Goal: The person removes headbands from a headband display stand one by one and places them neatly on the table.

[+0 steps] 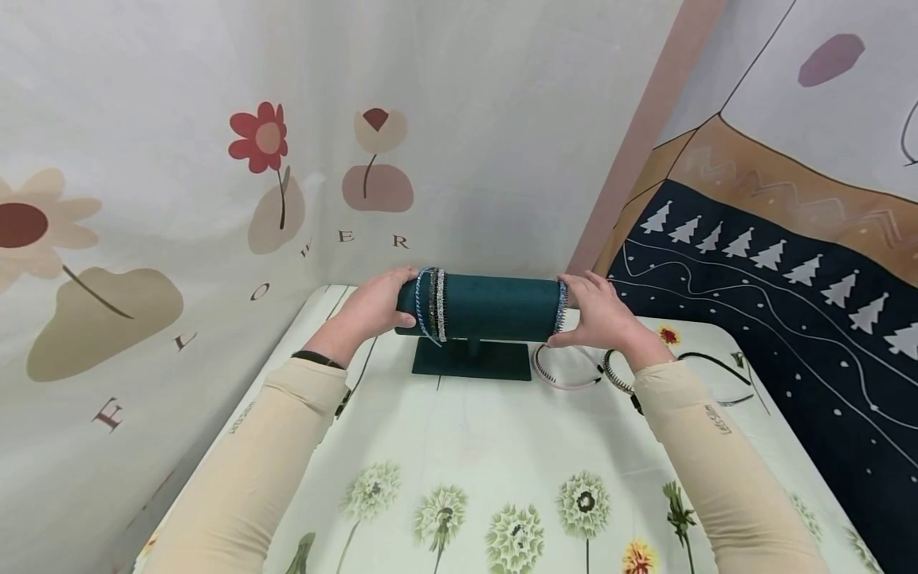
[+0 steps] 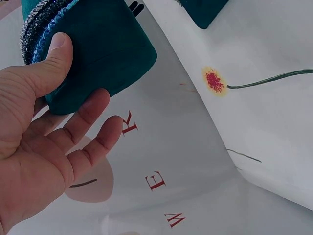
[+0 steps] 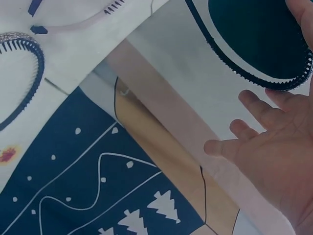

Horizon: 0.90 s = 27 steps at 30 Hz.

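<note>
A dark green padded roll [image 1: 502,307] stands on a flat base [image 1: 469,360] at the table's far end. My left hand [image 1: 374,309] grips its left end, thumb in front and fingers behind. Beside that thumb, a braided blue headband [image 1: 421,307] and a sparkling silver headband [image 1: 441,307] lie around the roll, with a darker band between them. At the opposite end, my right hand [image 1: 602,315] holds a toothed blue headband [image 1: 562,307] by its edge. The right wrist view shows this headband [image 3: 230,66] looped around the roll's end with a gap, several fingertips below it.
On the table's right lie a pink headband [image 1: 566,387], a toothed headband [image 1: 615,373] partly behind my right wrist, and a black headband [image 1: 717,359]. A flower-printed cloth [image 1: 459,446] covers the table. Printed curtains [image 1: 502,159] rise close behind the roll.
</note>
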{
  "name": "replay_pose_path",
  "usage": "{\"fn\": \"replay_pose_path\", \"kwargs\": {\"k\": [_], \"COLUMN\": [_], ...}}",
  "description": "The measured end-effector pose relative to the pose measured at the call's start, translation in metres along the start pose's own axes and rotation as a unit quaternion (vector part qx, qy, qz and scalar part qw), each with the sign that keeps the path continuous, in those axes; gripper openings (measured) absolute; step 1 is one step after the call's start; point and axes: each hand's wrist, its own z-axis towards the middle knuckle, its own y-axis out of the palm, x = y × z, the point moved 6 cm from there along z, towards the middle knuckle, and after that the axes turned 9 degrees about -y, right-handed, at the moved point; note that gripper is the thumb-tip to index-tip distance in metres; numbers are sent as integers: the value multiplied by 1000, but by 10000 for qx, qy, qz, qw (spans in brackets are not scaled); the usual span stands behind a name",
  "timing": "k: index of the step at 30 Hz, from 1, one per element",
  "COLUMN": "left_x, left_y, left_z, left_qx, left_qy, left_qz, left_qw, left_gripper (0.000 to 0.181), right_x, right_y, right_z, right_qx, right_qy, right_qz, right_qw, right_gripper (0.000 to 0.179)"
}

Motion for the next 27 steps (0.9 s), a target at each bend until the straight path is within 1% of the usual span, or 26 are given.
{"fn": "replay_pose_path", "kwargs": {"k": [6,10,12,17,22,27], "left_x": [2,2,2,1,0,-1], "left_y": [1,2,2,1,1,-1], "left_z": [1,2,3,1,1,2], "left_qx": [-17,-32,-42,-45,-49,22], "left_qy": [46,60,52,34,51,140], "left_qz": [17,-1,2,-5,-18,7], "left_qw": [10000,10000,10000,10000,10000,9999], "left_gripper": [88,89,89,90,90,90], "right_x": [11,24,29,38,45,41], "right_y": [0,1,0,1,4,3], "right_z": [-10,-23,-30,-54,-80,-101], "right_qx": [-98,-217,-265,-401,-536,-485], "right_qy": [135,330,358,261,141,-130], "right_qz": [52,18,21,45,-179,-392], "right_qw": [9998,9992,9990,9988,9983,9980], "right_gripper": [120,120,120,117,118,117]}}
